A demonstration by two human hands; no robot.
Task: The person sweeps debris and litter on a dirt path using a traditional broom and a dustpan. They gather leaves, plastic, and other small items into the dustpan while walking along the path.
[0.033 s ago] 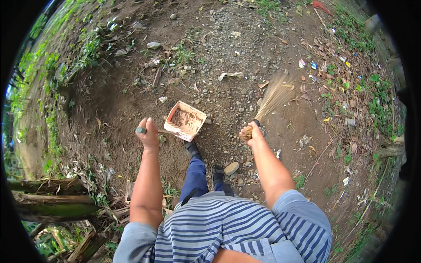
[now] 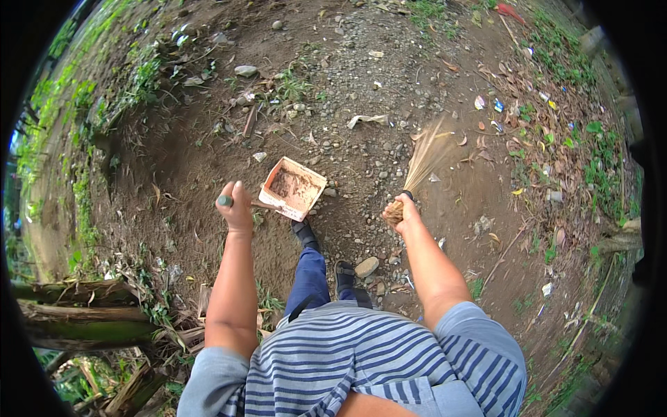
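Observation:
My left hand (image 2: 236, 208) is wrapped round a stick handle (image 2: 224, 201) with a greenish end, joined to a pale pink, square plastic dustpan (image 2: 292, 182) with reddish-brown dirt inside. The dustpan is tilted low over the soil, just beyond my left foot (image 2: 306, 235). My right hand (image 2: 403, 217) grips the bound base of a straw broom (image 2: 427, 160), whose bristles fan forward and slightly right over the pebbly dirt, blurred at their tips.
Pebbly soil (image 2: 361, 62) stretches ahead, with stones (image 2: 246, 71) and a pale scrap (image 2: 367, 119). Dry leaves, litter (image 2: 499, 105) and weeds (image 2: 597, 160) lie along the right. Rotting logs (image 2: 83, 323) are at lower left, greenery (image 2: 83, 97) along the left.
The broom's bristles have swung slightly to the left. My left hand and the dustpan sit very slightly higher in the view. Both hands keep their grips.

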